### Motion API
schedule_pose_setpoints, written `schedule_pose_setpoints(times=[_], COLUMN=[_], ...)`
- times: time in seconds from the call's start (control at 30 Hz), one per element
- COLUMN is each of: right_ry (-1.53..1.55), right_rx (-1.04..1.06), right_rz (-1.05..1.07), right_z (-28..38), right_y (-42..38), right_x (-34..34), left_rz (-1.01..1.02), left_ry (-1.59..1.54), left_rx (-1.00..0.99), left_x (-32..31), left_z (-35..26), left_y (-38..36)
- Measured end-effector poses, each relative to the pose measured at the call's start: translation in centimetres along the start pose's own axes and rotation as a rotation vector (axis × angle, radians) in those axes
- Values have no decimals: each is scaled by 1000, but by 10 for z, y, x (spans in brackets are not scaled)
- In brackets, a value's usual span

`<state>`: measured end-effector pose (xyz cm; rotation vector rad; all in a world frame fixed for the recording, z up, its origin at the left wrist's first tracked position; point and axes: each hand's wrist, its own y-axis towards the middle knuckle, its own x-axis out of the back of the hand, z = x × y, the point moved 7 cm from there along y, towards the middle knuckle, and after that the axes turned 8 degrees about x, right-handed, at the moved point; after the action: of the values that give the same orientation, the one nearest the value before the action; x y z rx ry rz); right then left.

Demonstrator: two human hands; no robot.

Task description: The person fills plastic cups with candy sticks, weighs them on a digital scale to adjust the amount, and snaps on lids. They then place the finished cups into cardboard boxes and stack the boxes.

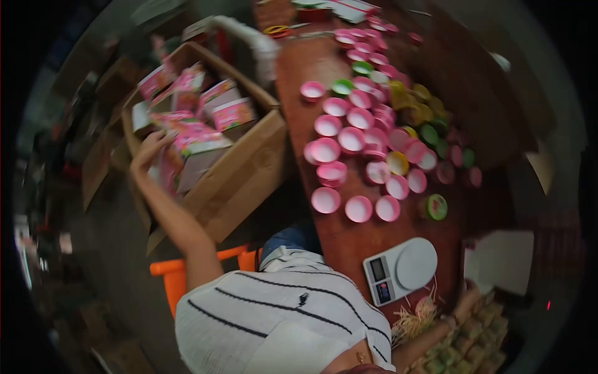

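Note:
My left hand (152, 148) reaches into a large cardboard box (240, 171) at the left. It touches or lies beside the pink printed cartons (187, 134) inside; its fingers are blurred. At the lower right my right hand (467, 302) is by a white open box (498, 262), above a pile of small brownish packets (464, 349); its fingers are too unclear to read. Between my hands, a white digital scale (402, 269) lies on the red table (339, 240), with pale shredded strands (414, 321) close by.
Many pink-rimmed lids or cups (352, 139) cover the table, with yellow ones (411, 109) and green ones (437, 207) among them. Scissors (277, 30) lie at the far edge. An orange chair (174, 274) is beside me. A co-worker's white sleeve (249, 37) shows beyond the box.

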<state>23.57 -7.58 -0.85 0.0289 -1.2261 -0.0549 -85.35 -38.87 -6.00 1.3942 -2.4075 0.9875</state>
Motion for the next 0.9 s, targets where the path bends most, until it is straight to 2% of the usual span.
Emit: schedule_pose_setpoints(times=[0.07,0.13,0.2,0.27,0.33,0.4,0.47,0.5,0.57,0.6,0.67,0.73,0.87,0.9], right_ry=[-173,-149,-157,-143,-119,-157,-165,-171,-243,-309,-313,-317,-261,-231], right_rx=[83,42,12,-86,-165,-203,-195,-184,-203,-234,-248,-261,-186,-163], right_rz=[-110,-172,-195,-209,-233,-293,-284,-276,-217,-166,-160,-147,-98,-88], right_z=[-31,-32,-46,-57,-58,-61,-71,-71,-70,-67,-61,-63,-62,-57], right_y=[1,-1,1,3,6,6,9,11,10,8,4,2,2,4], right_x=[-5,1,4,8,11,16,12,14,20,23,29,30,21,18], left_rz=[-44,-71,-53,48,263,545,809,965,1108,1062,899,876,863,976], left_ry=[-34,-43,-13,42,110,100,18,-36,12,270,374,570,614,474], left_rx=[-202,-428,-645,-862,-1104,-1384,-1656,-1713,-1710,-1751,-1775,-1746,-1567,-1471], left_x=[-1,-20,-71,-149,-246,-347,-438,-485,-578,-619,-694,-758,-830,-863], left_z=[-37,-109,-188,-259,-314,-341,-347,-338,-307,-288,-252,-226,-184,-167], left_y=[-17,-63,-146,-247,-352,-464,-557,-584,-634,-658,-692,-708,-715,-717])
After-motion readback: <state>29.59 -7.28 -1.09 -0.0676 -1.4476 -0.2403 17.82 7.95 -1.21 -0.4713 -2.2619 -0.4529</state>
